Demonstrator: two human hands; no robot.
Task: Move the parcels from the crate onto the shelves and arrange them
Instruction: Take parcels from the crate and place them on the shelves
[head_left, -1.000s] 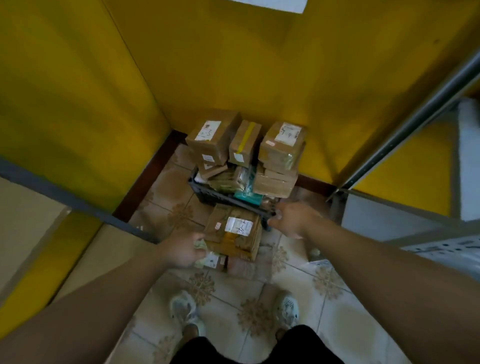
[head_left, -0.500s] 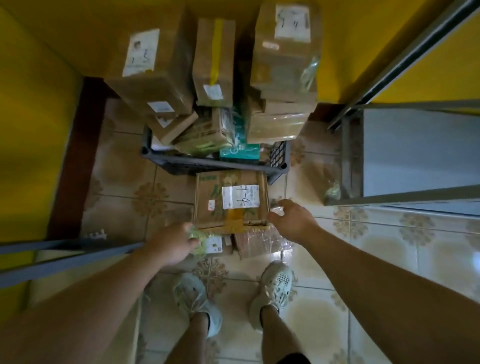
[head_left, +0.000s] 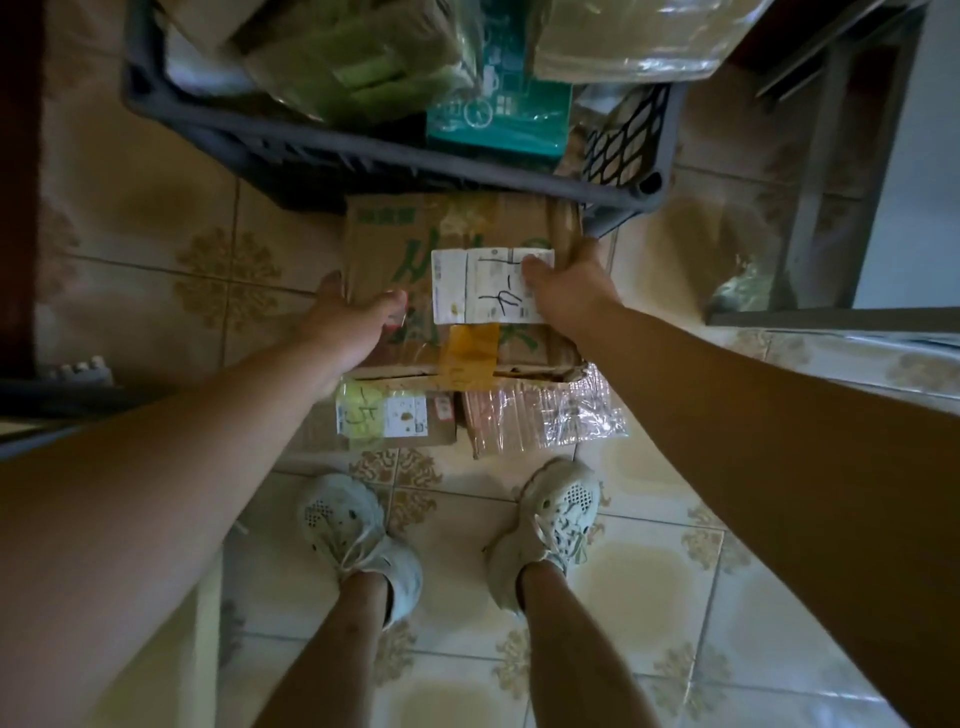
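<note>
Parcel (head_left: 467, 234) flat, long axis left-right | left hand (head_left: 353, 317), right hand (head_left: 569, 288) clamp its sides

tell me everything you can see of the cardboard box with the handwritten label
The cardboard box is brown and worn, with green print on top, a white label bearing handwritten marks and yellowish tape over its near seam. It lies flat by the near wall of the dark crate, over two smaller parcels. The left hand grips its left side, the right hand its right edge, thumb on the label.

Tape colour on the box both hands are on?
Orange-yellow tape across the box; shows best in the head view.
</note>
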